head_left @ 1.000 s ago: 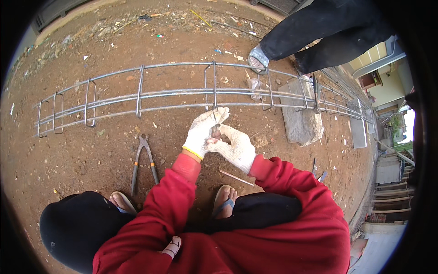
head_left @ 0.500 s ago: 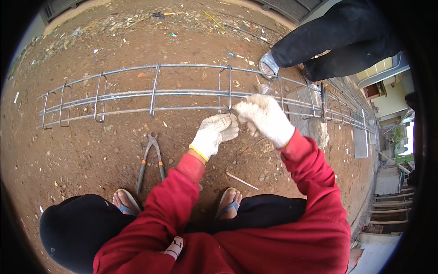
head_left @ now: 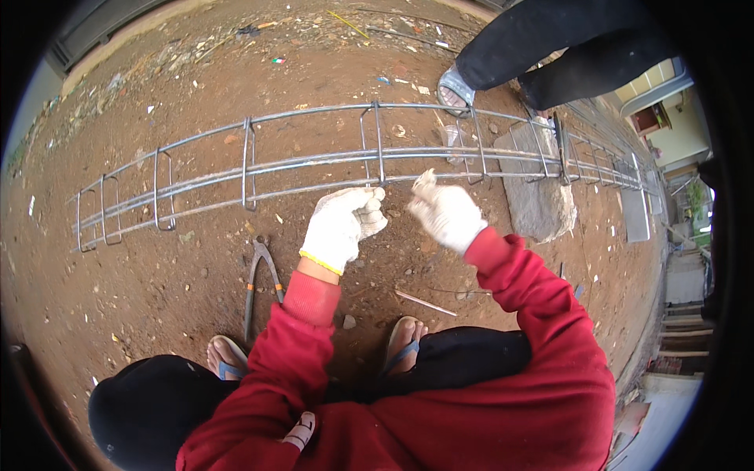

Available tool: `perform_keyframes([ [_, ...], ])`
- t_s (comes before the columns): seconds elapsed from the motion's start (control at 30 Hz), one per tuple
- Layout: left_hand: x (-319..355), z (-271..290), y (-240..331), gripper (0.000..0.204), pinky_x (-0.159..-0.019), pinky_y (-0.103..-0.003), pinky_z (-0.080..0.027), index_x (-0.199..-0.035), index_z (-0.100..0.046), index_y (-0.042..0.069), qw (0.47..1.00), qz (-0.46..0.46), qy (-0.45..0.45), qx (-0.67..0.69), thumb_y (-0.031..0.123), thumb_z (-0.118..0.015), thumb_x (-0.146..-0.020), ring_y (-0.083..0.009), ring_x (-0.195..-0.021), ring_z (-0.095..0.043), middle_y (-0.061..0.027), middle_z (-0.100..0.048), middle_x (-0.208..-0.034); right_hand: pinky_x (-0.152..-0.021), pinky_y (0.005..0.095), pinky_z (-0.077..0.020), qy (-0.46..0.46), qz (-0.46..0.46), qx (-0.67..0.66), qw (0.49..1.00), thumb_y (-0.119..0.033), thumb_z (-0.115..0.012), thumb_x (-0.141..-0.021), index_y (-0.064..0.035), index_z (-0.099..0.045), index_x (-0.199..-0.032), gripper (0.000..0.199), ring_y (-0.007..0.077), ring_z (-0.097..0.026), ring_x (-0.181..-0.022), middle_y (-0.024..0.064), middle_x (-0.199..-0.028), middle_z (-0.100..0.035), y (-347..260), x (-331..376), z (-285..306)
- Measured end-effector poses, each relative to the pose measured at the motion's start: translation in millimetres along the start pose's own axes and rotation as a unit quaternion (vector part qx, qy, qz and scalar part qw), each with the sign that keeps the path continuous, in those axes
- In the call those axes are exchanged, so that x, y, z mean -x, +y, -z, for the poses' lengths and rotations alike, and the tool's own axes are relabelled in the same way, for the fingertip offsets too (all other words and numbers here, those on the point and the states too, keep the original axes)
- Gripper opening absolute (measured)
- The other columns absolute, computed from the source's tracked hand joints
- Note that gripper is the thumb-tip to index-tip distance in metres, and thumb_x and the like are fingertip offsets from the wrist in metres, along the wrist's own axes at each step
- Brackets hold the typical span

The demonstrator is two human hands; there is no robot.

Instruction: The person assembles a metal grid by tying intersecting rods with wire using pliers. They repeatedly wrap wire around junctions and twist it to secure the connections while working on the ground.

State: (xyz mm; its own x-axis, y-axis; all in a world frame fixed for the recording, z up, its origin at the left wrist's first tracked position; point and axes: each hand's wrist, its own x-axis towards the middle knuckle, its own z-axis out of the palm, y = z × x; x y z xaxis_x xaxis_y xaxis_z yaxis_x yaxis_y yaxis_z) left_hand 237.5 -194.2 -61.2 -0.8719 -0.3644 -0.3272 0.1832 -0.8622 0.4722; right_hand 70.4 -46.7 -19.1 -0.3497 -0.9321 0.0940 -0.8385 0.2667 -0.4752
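item: long grey steel rebar cage (head_left: 314, 169), lying flat on the red-brown dirt ground (head_left: 118, 298); our landmark for everything below.

- left hand (head_left: 339, 228), white knit glove with yellow cuff: at the cage's near rail, beside one upright stirrup. fingers curled closed at the rail; whether they pinch a tie wire we cannot tell.
- right hand (head_left: 446, 213), white knit glove: just beside the left, raised a little off the near rail, fingers bunched; we cannot tell whether it holds anything.
- orange-handled steel pincers (head_left: 261, 279): on the dirt on our side of the cage, close below the left hand, in neither hand.
- thin pale stick or wire offcut (head_left: 425, 302): on the dirt nearer us than the cage.
- grey concrete slab (head_left: 536, 196): under the cage's right stretch.
- another person's grey sandalled foot (head_left: 454, 86): just beyond the cage's far rail.
- our own sandalled feet (head_left: 404, 345): nearest us, well short of the cage.

risks, as we judge them: cut wire ends could pierce the thin gloves; open sandals leave toes exposed to the pincers and scrap; a loose tie would let the stirrup slide along the rail.

hard to make out: any tie wire at the fingertips; the cage's right end, bent away by the lens; the other person above the legs.
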Motion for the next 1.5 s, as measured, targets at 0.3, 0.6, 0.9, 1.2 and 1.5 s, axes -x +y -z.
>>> perform_keyframes([
  [0.3, 13.7, -41.4, -7.3, 0.026, -0.058, -0.031, -0.054, -0.094, -0.07, -0.005, 0.963, -0.083, 0.123, -0.223, 0.018, -0.058, -0.092, -0.0202, -0.064, -0.066, -0.0148, -0.072, -0.085, -0.084, 0.0434, -0.048, -0.193, -0.09, -0.07, 0.975, -0.019, -0.051, -0.094, -0.005, -0.052, -0.125, 0.034, 0.0355, -0.059, -0.097, 0.0184, -0.104, -0.061, -59.5, 11.0, -83.9],
  [0.6, 27.4, -64.0, -6.7, 0.023, -0.067, -0.044, -0.053, -0.086, -0.066, 0.008, 0.421, -0.28, 0.063, -0.86, 0.027, -0.053, -0.089, -0.0311, -0.074, -0.067, -0.013, -0.067, -0.08, -0.075, 0.0392, -0.0456, -0.341, -0.164, -0.403, 0.833, -0.02, -0.045, -0.099, -0.0063, -0.048, -0.128, 0.033, 0.0262, -0.055, -0.085, 0.012, -0.1, -0.059, -106.0, 3.5, -89.6],
  [0.9, 22.1, -53.0, 39.4, 0.044, -0.072, -0.044, -0.052, -0.079, -0.072, 0.006, 0.472, -0.177, 0.135, -0.853, 0.048, -0.061, -0.089, -0.0353, -0.079, -0.067, -0.0164, -0.069, -0.08, -0.047, 0.032, -0.0464, -0.302, -0.28, -0.391, 0.823, -0.015, -0.036, -0.101, -0.0048, -0.047, -0.121, 0.026, 0.0184, -0.057, -0.052, 0.0078, -0.07, -0.063, -146.2, 20.7, -65.3],
  [1.2, 14.5, -66.8, 25.4, 0.049, -0.074, -0.044, -0.052, -0.077, -0.07, 0.008, 0.489, -0.199, 0.162, -0.834, 0.057, -0.069, -0.077, -0.0355, -0.08, -0.067, -0.0177, -0.068, -0.08, -0.043, 0.0304, -0.0456, -0.268, -0.161, -0.388, 0.867, -0.028, -0.05, -0.099, -0.0061, -0.057, -0.109, 0.025, 0.0178, -0.058, -0.051, 0.0066, -0.071, -0.065, -128.2, 30.1, -90.0],
  [1.5, 131.3, 78.8, 62.5, 0.04, -0.076, -0.046, -0.049, -0.088, -0.063, 0.001, 0.41, -0.322, 0.626, -0.58, 0.04, -0.053, -0.096, -0.037, -0.079, -0.064, -0.0221, -0.065, -0.084, -0.037, 0.0269, -0.0387, -0.333, -0.267, -0.559, 0.711, -0.047, -0.054, -0.097, -0.0105, -0.057, -0.101, 0.037, 0.0097, -0.05, -0.042, 0.0038, -0.065, -0.063, -107.2, 45.4, -73.6],
])
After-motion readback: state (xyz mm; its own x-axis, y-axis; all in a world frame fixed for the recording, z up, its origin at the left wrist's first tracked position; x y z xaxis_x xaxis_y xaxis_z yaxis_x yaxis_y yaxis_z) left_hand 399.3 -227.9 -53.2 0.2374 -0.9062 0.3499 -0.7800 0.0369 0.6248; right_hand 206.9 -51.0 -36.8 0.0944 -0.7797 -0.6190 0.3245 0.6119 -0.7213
